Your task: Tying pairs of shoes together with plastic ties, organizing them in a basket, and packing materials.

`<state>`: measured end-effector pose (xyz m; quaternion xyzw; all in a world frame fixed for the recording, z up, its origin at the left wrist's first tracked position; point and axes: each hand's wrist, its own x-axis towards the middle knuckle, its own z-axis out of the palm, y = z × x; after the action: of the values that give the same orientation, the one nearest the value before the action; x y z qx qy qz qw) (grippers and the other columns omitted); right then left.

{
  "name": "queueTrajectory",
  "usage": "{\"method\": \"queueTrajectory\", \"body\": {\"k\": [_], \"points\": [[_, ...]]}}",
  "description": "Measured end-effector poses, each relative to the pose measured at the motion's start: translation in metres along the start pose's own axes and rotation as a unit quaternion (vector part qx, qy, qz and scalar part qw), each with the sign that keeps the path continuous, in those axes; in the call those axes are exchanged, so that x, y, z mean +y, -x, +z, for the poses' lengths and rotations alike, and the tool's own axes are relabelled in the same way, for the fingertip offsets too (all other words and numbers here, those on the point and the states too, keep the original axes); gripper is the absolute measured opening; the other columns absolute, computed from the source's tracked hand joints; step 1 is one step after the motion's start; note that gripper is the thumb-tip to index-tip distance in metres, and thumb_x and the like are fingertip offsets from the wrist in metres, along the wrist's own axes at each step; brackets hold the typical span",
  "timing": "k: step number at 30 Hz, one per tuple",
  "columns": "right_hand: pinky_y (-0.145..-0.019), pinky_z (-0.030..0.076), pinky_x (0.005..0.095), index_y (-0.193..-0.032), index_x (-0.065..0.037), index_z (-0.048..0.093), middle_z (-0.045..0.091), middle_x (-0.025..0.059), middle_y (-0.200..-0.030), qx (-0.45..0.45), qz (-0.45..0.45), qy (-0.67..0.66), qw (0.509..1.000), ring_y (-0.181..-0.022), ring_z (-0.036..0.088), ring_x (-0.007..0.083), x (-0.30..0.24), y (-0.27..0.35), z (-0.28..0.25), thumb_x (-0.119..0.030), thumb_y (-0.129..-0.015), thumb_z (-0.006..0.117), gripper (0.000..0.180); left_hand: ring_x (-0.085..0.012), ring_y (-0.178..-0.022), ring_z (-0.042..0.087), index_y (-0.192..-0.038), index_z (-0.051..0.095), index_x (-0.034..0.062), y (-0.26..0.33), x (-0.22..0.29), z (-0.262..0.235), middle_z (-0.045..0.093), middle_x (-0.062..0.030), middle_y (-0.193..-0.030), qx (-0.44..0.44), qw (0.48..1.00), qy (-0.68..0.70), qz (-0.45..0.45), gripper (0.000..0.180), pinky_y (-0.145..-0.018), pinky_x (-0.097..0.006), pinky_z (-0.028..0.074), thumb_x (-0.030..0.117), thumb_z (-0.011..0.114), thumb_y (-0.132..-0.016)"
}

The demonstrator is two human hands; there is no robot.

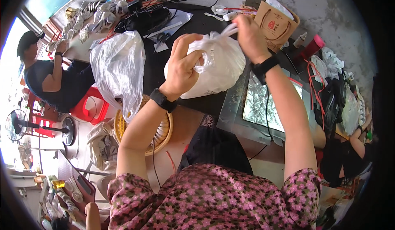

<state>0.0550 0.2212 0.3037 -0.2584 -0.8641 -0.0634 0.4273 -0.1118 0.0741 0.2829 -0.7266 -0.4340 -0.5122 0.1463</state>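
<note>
A full white plastic bag (224,71) stands on the dark table in front of me, its top gathered and its handles twisted together. My left hand (181,67) is closed at the left side of its neck, thumb and fingers pinching a handle loop. Up and to the right, my right hand (251,41) is closed on the other handle, which is stretched taut. What fills the bag is hidden. Left of it, a second white plastic bag (119,61) hangs crumpled over the table's edge.
Right of the bag lies a glass-like panel (263,106) with a cable across it. Behind stand a brown paper bag (276,24) and a pink bottle (314,45). Scissors (162,40) lie at the back. A yellow basket (164,133) sits below; a person (45,69) works at left.
</note>
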Motion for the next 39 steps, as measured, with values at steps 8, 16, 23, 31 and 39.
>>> {"method": "queueTrajectory", "body": {"k": [8,16,23,31,39], "points": [[-0.06,0.047,0.0372,-0.086,-0.002,0.048,0.059,0.0142,-0.075,-0.023,0.076,-0.018,0.997,-0.07,0.06,0.0286,0.009,0.02,0.007,0.0,-0.081,0.049,0.005,-0.0337,-0.1,0.048,-0.081,0.051,-0.0027,0.045,0.002,-0.017,0.05,-0.0163,-0.107,-0.095,0.983,-0.059,-0.144,0.023,-0.084,-0.038,0.042,-0.005,0.059,-0.059],[-0.072,0.047,0.0292,-0.095,-0.003,0.053,0.053,0.0092,-0.099,-0.221,0.041,-0.302,0.926,-0.084,0.058,0.0175,-0.095,0.019,-0.084,-0.002,-0.078,0.056,0.017,-0.0306,-0.067,0.062,-0.091,0.06,0.0016,0.049,-0.079,0.052,0.061,-0.0185,-0.07,-0.187,0.949,0.063,-0.247,0.022,-0.058,-0.038,0.047,0.01,0.056,-0.072],[-0.071,0.047,0.0316,-0.09,-0.003,0.058,0.056,0.0095,-0.096,-0.427,0.115,-0.31,0.842,-0.084,0.058,0.0257,-0.065,0.099,-0.19,-0.006,-0.073,0.063,0.018,-0.0078,-0.048,0.042,-0.085,0.059,0.0049,-0.049,-0.168,0.032,0.05,0.0018,-0.064,-0.032,0.847,0.232,-0.478,0.012,-0.04,-0.023,0.032,0.003,0.055,-0.074],[-0.067,0.048,0.0284,-0.088,0.0,0.058,0.059,0.0111,-0.091,-0.331,0.32,-0.23,0.858,-0.08,0.059,0.0227,-0.06,0.13,-0.236,0.003,-0.071,0.06,0.017,-0.0213,-0.061,0.06,-0.089,0.064,0.0051,-0.058,-0.336,0.026,0.062,-0.0081,-0.068,-0.007,0.885,-0.025,-0.465,0.026,-0.056,-0.034,0.048,0.024,0.061,-0.072],[-0.068,0.047,0.0276,-0.088,0.0,0.058,0.06,0.0101,-0.085,-0.33,0.352,-0.17,0.86,-0.076,0.059,0.0213,-0.05,0.145,-0.248,0.0,-0.073,0.06,0.015,-0.0415,-0.116,0.031,-0.123,0.034,-0.0012,-0.042,-0.215,0.069,0.032,-0.0243,-0.123,-0.051,0.907,-0.347,-0.233,0.079,-0.095,-0.047,0.033,0.022,0.076,-0.06]]}}
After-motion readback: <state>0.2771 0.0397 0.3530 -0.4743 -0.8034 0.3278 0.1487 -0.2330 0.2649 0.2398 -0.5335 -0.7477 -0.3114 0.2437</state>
